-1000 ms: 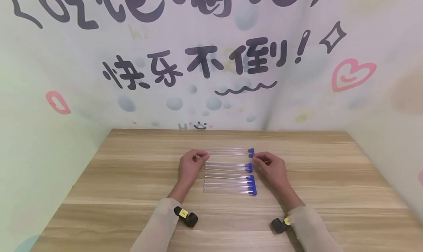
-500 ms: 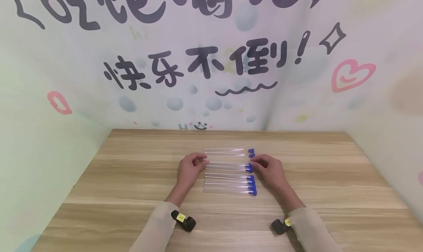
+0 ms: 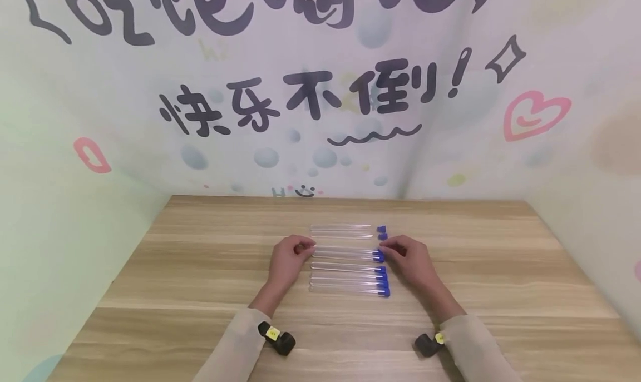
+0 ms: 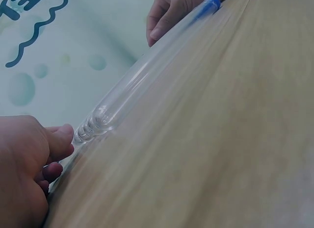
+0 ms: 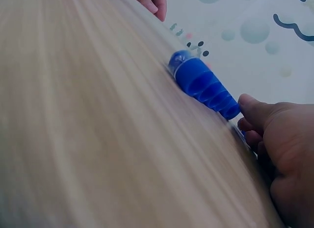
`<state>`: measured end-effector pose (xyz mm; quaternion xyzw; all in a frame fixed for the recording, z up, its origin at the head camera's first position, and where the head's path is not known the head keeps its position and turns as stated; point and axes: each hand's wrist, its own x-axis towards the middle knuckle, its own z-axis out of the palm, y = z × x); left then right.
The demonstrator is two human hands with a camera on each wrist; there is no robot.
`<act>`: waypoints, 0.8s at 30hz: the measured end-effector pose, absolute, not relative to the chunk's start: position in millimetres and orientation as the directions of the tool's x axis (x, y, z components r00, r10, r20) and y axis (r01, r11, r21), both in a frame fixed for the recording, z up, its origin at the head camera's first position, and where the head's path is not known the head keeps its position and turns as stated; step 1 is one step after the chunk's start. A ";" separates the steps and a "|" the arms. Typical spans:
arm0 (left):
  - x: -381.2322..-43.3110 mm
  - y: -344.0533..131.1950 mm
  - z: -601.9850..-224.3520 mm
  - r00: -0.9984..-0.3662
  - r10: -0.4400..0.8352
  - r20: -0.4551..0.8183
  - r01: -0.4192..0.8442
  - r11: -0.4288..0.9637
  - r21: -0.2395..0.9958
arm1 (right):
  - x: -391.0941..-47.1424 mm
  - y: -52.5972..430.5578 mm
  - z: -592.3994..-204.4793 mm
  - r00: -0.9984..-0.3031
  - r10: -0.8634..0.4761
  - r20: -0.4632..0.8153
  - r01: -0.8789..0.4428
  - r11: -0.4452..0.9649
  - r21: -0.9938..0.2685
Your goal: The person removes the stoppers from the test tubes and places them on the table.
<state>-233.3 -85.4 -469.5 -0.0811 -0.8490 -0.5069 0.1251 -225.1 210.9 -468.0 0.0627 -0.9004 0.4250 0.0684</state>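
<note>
Clear test tubes with blue caps lie side by side on the wooden table. At the rounded ends, my left hand (image 3: 286, 262) has thumb and fingers together on the farthest capped test tube (image 3: 345, 249). Across from it, my right hand (image 3: 412, 261) pinches at that tube's blue cap (image 3: 378, 252). The left wrist view shows the thumb and fingers of the left hand (image 4: 24, 164) against the rounded ends (image 4: 91, 127). In the right wrist view, the right hand (image 5: 289, 144) meets the far end of the row of blue caps (image 5: 201, 86); its fingers partly hide the contact.
Beyond the hands lie two uncapped tubes (image 3: 341, 231), with two loose blue caps (image 3: 381, 229) off their right ends. Several capped tubes (image 3: 345, 277) lie nearer. A printed cloth (image 3: 240, 165) hangs behind the wooden table (image 3: 200, 293).
Both hands have come a little nearer, from the level of the uncapped tubes and loose caps to the farthest capped tube. The tubes and caps appear unmoved.
</note>
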 end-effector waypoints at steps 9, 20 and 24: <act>-232.4 -86.8 -468.8 -0.950 0.026 0.311 0.282 0.495 0.822 | -224.9 212.8 -467.8 -0.980 -0.100 0.175 -0.198 0.638 -0.744; -233.0 -86.2 -471.5 -0.946 0.050 0.322 0.300 0.521 0.799 | -226.6 215.4 -471.5 -0.971 -0.131 0.202 -0.238 0.652 -0.720; -233.3 -84.9 -471.6 -0.946 0.046 0.320 0.295 0.531 0.795 | -226.8 216.2 -471.7 -0.967 -0.138 0.213 -0.250 0.651 -0.716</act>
